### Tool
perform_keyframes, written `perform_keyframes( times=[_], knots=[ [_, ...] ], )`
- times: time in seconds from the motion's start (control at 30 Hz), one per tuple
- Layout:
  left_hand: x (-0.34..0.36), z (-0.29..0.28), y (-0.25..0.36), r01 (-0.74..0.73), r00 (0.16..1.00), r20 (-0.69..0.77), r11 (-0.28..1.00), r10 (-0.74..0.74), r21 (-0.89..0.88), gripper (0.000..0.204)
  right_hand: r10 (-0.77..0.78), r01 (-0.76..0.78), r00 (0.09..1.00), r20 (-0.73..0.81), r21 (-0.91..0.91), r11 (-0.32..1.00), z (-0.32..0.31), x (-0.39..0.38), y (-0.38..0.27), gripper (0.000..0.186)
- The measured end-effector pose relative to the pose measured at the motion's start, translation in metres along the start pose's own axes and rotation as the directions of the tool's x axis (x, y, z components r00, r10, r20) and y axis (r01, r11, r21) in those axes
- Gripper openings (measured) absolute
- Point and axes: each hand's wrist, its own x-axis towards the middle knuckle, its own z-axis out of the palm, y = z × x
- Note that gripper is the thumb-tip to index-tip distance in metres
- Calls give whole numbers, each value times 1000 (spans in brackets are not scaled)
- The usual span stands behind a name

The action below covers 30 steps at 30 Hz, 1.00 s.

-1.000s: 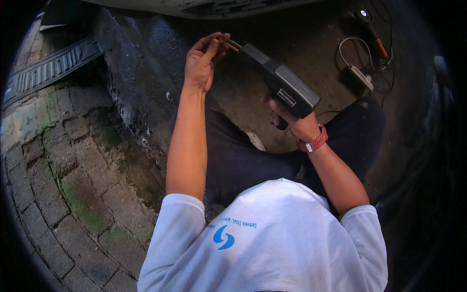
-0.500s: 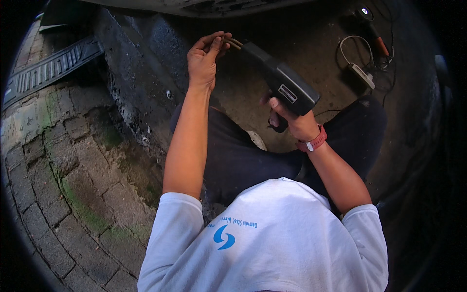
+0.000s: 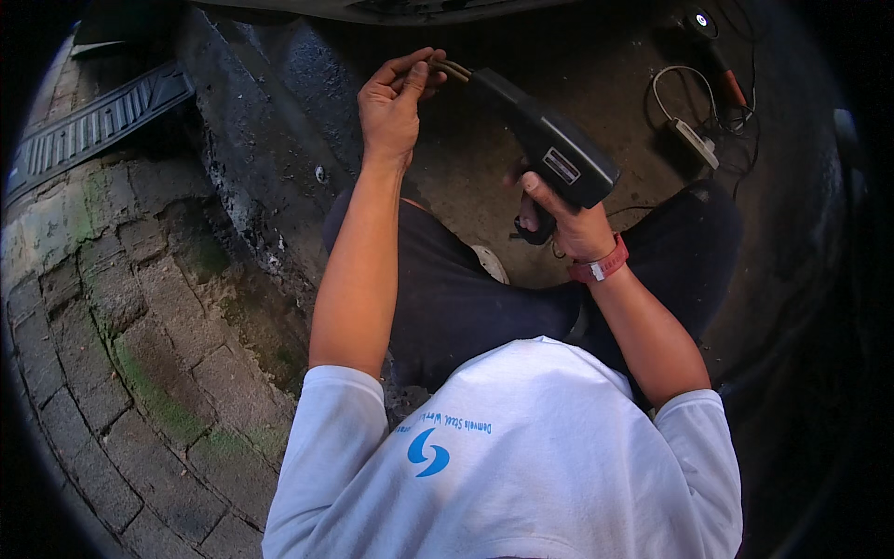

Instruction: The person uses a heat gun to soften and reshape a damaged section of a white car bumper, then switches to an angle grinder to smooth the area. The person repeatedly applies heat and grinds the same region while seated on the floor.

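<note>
A black pistol-shaped tool [image 3: 549, 140] with two brass-coloured metal rods [image 3: 454, 72] at its front is held between my hands. My left hand [image 3: 396, 107] pinches the tips of the rods, fingers curled round them; the very tip is hidden behind the fingers. My right hand [image 3: 568, 219], wearing a red wrist band [image 3: 599, 262], is closed round the grip, the thumb along its side and the index finger near the trigger area. A small label [image 3: 562, 165] is on the tool's body.
At the right lie a white power strip [image 3: 694, 142], tangled cables [image 3: 659, 88] and a black device with an orange handle [image 3: 731, 90] and small light. A dark curved edge [image 3: 400, 11] overhangs the top. A ribbed metal strip [image 3: 93, 130] and mossy paving [image 3: 140, 391] are at left.
Both hands and the tool have shifted slightly away from my body, the rear of the tool a little to the right. The grip of each hand looks much the same.
</note>
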Motion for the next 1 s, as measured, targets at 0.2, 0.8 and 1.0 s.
perform_keyframes(
  times=[0.2,0.8,1.0],
  knots=[
    [-2,4,1,9,999,46,1000,-10,25,29,-14,16,1000,26,-84,996,-2,0,7,38],
    [-37,19,-19,685,720,332,701,-609,-200,95,-190,423,860,473,-870,-254,-9,81,-18,52],
    [-40,34,-42,745,667,97,664,-739,-65,121,-101,423,862,496,-816,-394,-8,112,-6,50]
  ],
)
